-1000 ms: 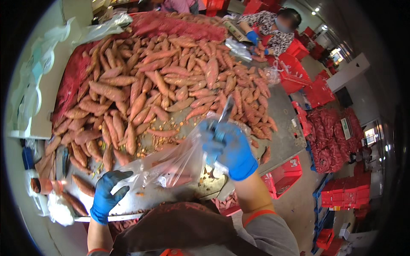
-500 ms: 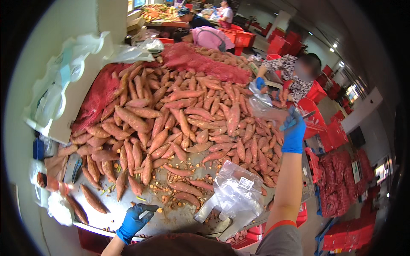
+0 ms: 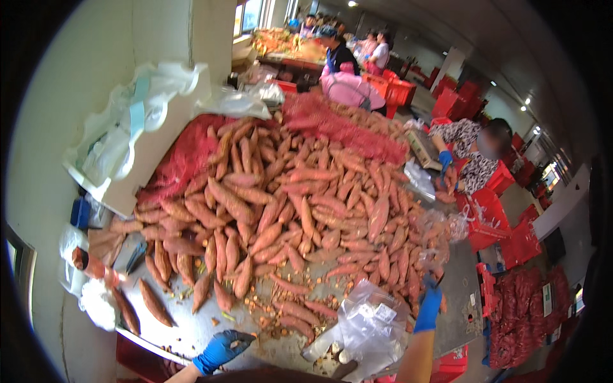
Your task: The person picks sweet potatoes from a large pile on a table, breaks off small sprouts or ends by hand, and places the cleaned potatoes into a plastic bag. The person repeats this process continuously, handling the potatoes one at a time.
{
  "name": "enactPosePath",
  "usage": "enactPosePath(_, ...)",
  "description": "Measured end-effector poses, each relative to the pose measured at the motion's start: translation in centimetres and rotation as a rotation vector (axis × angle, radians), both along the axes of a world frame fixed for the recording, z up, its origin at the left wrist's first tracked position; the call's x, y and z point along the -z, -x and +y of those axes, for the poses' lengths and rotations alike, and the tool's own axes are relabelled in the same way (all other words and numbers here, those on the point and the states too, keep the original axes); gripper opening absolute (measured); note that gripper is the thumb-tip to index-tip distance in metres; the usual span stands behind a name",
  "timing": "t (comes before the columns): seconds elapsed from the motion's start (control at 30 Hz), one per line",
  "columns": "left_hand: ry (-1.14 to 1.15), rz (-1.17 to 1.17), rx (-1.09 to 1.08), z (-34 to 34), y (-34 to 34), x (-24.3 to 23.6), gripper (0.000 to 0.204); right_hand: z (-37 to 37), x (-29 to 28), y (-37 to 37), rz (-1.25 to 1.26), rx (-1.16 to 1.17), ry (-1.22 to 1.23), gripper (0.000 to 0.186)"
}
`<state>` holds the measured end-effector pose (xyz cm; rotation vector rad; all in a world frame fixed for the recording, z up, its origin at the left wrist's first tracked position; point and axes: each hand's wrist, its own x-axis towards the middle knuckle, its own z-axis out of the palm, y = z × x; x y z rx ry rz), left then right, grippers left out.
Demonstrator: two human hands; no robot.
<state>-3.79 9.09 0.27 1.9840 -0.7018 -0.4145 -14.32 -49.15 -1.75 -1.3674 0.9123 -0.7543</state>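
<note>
A big heap of reddish sweet potatoes (image 3: 300, 198) covers the metal table (image 3: 456, 316). My left hand (image 3: 220, 351), in a blue glove with darkened fingers, is low over the near edge. Its fingers stretch to the right, and nothing shows in them. My right hand (image 3: 429, 306), also blue-gloved, points down at the heap's right edge; its fingers are closed and blurred around something dark that I cannot make out. Between the hands lies a clear plastic bag (image 3: 373, 322) with a white label. More crumpled clear plastic (image 3: 440, 233) rests beyond my right hand.
Small cut ends (image 3: 262, 303) litter the tabletop. Red netting (image 3: 345, 124) lies behind the heap. At the right, a co-worker in a patterned top (image 3: 476, 150) handles sweet potatoes beside a scale (image 3: 423, 150). Red crates (image 3: 482, 220) and filled red net sacks (image 3: 527, 313) stand right of the table.
My right hand has come down and back toward me from beside the co-worker. My left hand has turned its fingers more to the right. The whole view has shifted.
</note>
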Motion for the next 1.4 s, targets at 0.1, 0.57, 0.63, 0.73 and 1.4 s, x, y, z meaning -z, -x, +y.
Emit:
enactPosePath(0.1, 0.077, 0.032, 0.12, -1.8, -1.6, -0.5, 0.018, 10.5, -9.4, 2.7, 0.138, -0.008, 0.332, 0.024)
enactPosePath(0.57, 0.023, 0.056, 0.331, -5.5, 0.3, -0.9, 0.023, 24.4, 6.9, 11.4, 0.672, -0.373, 0.745, 0.041)
enactPosePath(0.63, 0.001, 0.077, 0.387, -5.6, 0.9, -0.9, 0.023, 23.8, 7.9, 10.2, 0.606, -0.348, 0.529, 0.031)
enactPosePath(0.73, 0.006, 0.077, 0.418, -5.9, 1.3, -1.4, 0.022, 22.8, 6.5, 10.8, 0.308, -0.488, 0.354, 0.021)
enactPosePath(1.4, 0.43, 1.604, 0.146, -12.2, 0.8, 1.3, 0.047, 33.4, -2.0, 4.3, 0.184, -0.921, 0.569, 0.023)
